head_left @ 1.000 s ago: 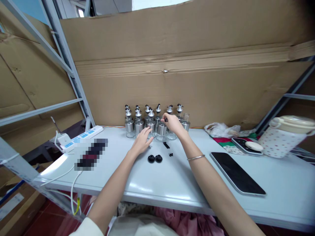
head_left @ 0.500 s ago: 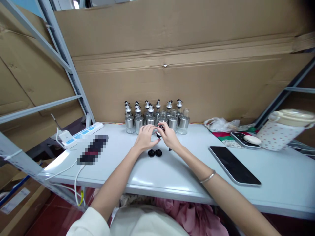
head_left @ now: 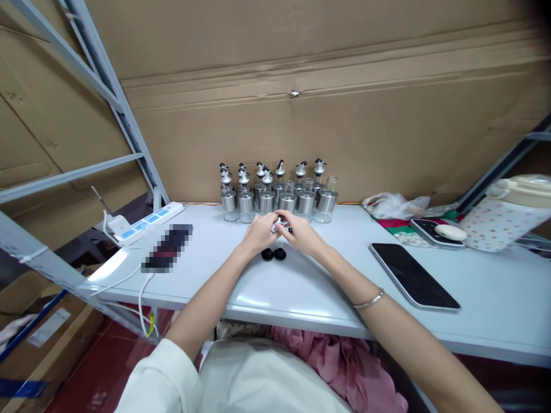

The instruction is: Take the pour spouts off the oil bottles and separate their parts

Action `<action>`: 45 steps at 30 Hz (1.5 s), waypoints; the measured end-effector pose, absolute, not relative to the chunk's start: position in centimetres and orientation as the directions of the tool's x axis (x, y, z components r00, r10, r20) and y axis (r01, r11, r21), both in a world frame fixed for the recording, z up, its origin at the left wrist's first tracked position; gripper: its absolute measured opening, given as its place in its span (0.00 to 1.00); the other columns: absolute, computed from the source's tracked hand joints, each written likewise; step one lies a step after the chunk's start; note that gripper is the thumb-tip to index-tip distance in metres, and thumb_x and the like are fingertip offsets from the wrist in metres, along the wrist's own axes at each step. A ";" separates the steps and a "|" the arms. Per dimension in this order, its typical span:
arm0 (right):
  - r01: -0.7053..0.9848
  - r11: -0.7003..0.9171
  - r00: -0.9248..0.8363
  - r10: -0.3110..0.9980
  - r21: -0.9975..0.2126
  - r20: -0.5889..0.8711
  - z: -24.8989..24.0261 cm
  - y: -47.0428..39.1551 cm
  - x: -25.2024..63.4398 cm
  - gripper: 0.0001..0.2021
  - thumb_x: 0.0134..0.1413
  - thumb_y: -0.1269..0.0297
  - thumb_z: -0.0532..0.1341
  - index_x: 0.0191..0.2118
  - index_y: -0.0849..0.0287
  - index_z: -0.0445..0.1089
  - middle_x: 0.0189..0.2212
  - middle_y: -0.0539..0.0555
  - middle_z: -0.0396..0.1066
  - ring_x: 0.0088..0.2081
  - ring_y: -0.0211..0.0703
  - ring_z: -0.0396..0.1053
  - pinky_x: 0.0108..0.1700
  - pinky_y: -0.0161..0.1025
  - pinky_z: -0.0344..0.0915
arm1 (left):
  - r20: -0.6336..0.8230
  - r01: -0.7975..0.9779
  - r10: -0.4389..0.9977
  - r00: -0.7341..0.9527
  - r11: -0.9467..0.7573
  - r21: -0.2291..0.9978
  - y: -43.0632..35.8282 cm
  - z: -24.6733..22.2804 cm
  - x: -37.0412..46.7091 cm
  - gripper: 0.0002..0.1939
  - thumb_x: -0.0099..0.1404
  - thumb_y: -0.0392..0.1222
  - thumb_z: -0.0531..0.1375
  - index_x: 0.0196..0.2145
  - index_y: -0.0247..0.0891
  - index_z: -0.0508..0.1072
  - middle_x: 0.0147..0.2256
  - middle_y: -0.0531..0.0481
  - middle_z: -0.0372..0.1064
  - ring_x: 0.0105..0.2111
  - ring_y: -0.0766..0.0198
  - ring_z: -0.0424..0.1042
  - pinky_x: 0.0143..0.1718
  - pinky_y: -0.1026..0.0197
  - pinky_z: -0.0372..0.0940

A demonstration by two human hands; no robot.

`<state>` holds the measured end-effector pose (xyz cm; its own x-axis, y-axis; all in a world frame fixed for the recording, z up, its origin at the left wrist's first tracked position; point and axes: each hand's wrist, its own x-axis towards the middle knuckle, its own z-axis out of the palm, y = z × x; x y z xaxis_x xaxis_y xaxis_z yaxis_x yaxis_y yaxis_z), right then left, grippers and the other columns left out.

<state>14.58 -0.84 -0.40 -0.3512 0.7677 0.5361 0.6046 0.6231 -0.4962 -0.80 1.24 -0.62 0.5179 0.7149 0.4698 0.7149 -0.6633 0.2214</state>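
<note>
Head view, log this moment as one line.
left hand, right hand: holding small silvery piece | two black round pieces: on table | glass bottles: upright behind

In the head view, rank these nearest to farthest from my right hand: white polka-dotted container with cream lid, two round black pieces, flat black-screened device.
1. Two round black pieces: toward you, slightly left of your right hand.
2. Flat black-screened device: to the right.
3. White polka-dotted container with cream lid: far right.

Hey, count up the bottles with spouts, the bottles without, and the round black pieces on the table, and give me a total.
Bottles with spouts: 9
Bottles without spouts: 3
Round black pieces: 2
Total in view: 14
</note>
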 end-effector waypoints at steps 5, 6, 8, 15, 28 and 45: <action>0.612 0.643 -0.378 0.749 -0.460 0.545 -0.2 -1.0 14.7 0.20 0.56 0.62 0.54 0.54 0.60 0.61 0.48 0.61 0.70 0.45 0.50 0.70 0.47 0.46 0.66 | 0.500 0.739 0.722 0.479 -0.639 0.215 1.2 -0.8 -0.7 0.08 0.61 0.34 0.53 0.40 0.35 0.64 0.38 0.46 0.70 0.38 0.60 0.69 0.42 0.58 0.54; 0.615 0.647 -0.378 0.744 -0.451 0.552 -0.2 -1.0 14.7 0.21 0.56 0.62 0.54 0.55 0.60 0.60 0.49 0.61 0.69 0.46 0.50 0.70 0.48 0.47 0.66 | 0.503 0.747 0.729 0.465 -0.628 0.219 1.2 -0.8 -0.8 0.09 0.61 0.34 0.53 0.40 0.36 0.64 0.38 0.47 0.70 0.37 0.60 0.69 0.42 0.58 0.54; 0.630 0.646 -0.376 0.740 -0.431 0.558 -0.2 -0.9 14.8 0.21 0.55 0.63 0.55 0.55 0.59 0.60 0.50 0.61 0.69 0.48 0.51 0.69 0.49 0.47 0.65 | 0.500 0.762 0.739 0.452 -0.611 0.213 1.2 -0.8 -1.0 0.08 0.60 0.36 0.54 0.39 0.36 0.65 0.36 0.47 0.71 0.35 0.59 0.70 0.42 0.57 0.54; 0.666 0.709 -0.429 0.617 -0.230 0.660 -0.5 -0.2 15.5 0.18 0.58 0.59 0.56 0.51 0.61 0.65 0.49 0.63 0.70 0.50 0.52 0.68 0.52 0.49 0.64 | 0.445 0.784 0.769 0.458 -0.585 0.206 1.0 -0.8 -0.9 0.07 0.61 0.43 0.55 0.29 0.36 0.67 0.27 0.48 0.71 0.31 0.58 0.70 0.40 0.57 0.56; 0.665 0.747 -0.452 0.407 -0.004 0.794 -0.5 -0.4 15.5 0.20 0.58 0.50 0.53 0.46 0.61 0.66 0.41 0.64 0.71 0.44 0.52 0.69 0.45 0.47 0.67 | 0.483 0.782 0.742 0.465 -0.600 0.168 0.7 -0.8 -0.6 0.10 0.56 0.46 0.58 0.24 0.37 0.68 0.22 0.49 0.70 0.29 0.58 0.72 0.36 0.59 0.61; 0.756 0.614 -0.489 0.301 0.226 0.819 0.2 -1.2 15.6 0.27 0.62 0.45 0.41 0.40 0.62 0.67 0.33 0.60 0.70 0.35 0.46 0.64 0.39 0.42 0.55 | 0.718 0.582 0.418 0.556 -0.813 0.023 0.8 -1.2 0.1 0.13 0.55 0.42 0.55 0.17 0.39 0.57 0.15 0.55 0.60 0.17 0.67 0.62 0.31 0.60 0.64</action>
<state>15.57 -1.21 0.21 -0.4887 0.3012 0.8188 0.7564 0.6140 0.2256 0.09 0.83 -1.23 0.5562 0.4184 0.7180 0.5822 -0.8127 0.0226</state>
